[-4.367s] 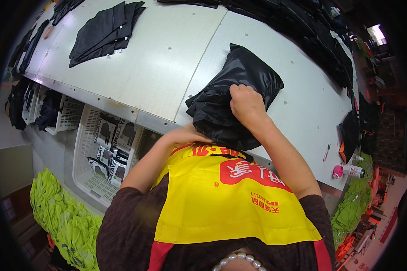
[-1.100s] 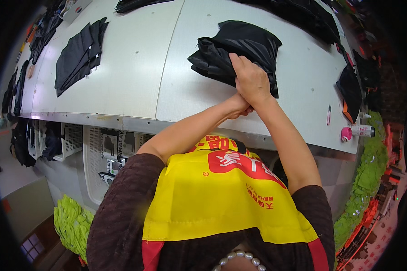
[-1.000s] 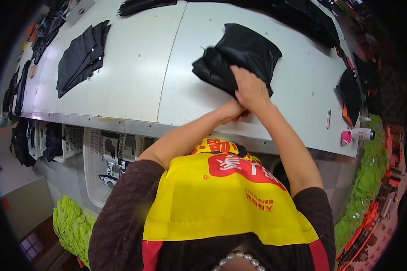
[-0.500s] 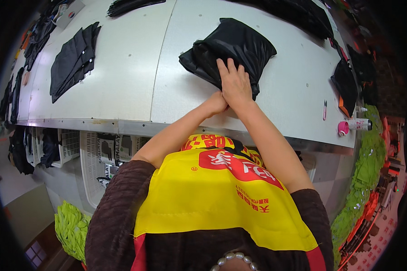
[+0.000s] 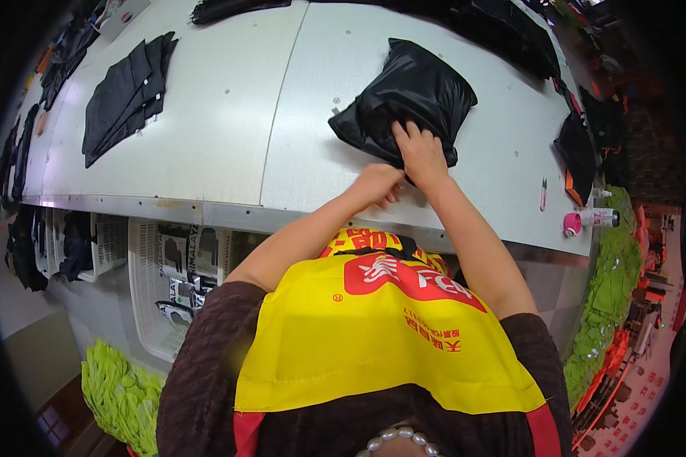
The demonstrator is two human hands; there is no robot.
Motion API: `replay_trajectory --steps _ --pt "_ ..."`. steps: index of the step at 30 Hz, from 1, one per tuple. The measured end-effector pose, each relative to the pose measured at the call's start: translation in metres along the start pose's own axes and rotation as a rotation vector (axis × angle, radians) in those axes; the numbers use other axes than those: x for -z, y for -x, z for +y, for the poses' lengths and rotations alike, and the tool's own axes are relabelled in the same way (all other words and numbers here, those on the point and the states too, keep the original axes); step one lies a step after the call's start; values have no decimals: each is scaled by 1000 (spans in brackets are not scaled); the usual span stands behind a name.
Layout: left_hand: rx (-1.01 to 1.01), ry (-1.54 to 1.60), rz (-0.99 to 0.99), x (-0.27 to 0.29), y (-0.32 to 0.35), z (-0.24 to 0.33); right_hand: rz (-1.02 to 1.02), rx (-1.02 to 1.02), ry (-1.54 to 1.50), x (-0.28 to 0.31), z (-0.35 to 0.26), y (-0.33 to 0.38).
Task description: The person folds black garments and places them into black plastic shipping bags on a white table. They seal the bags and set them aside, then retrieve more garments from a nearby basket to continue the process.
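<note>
A stuffed black plastic bag (image 5: 427, 87) lies on the pale work table, its near side folded and creased. My right hand (image 5: 423, 156) rests on the bag's near part, fingers spread and slightly bent, the tips pressed against a fold. Close by, at the bag's near edge, my left hand (image 5: 377, 185) is curled with thumb and forefinger together. Whatever sits between those fingertips is too small to make out. Part of the bag's near edge is hidden under my right hand.
Folded black fabric pieces (image 5: 126, 99) lie left on the table (image 5: 213, 145). More black goods (image 5: 503, 30) line the far edge. A small pink-handled tool (image 5: 543, 194) and a pink-and-white bottle (image 5: 598, 218) sit right. White baskets (image 5: 141, 282) stand below; green bundles (image 5: 118, 396) lie lower left.
My left hand has drawn slightly away from my right wrist, and its lower fingers now hang loose. The bag's left-hand flap is pulled in smaller. My right fingers are more bent.
</note>
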State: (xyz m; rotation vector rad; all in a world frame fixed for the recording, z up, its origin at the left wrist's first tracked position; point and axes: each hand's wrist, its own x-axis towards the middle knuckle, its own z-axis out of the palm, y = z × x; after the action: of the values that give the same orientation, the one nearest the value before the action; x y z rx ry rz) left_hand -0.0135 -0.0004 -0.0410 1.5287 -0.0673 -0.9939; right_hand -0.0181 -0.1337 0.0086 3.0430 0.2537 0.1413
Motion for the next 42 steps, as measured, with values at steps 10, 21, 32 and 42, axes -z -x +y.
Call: replay_trajectory --steps 10,21,32,42 --pt "-179 108 263 56 -5 -1 184 -7 -198 34 -14 6" --pt "-357 -94 306 48 -11 -18 374 165 85 3 -34 5" --pt "-262 -457 195 42 11 -18 169 243 -227 -5 0 3" --pt "-941 -1020 462 38 -12 104 597 -197 -1020 -20 6 2"
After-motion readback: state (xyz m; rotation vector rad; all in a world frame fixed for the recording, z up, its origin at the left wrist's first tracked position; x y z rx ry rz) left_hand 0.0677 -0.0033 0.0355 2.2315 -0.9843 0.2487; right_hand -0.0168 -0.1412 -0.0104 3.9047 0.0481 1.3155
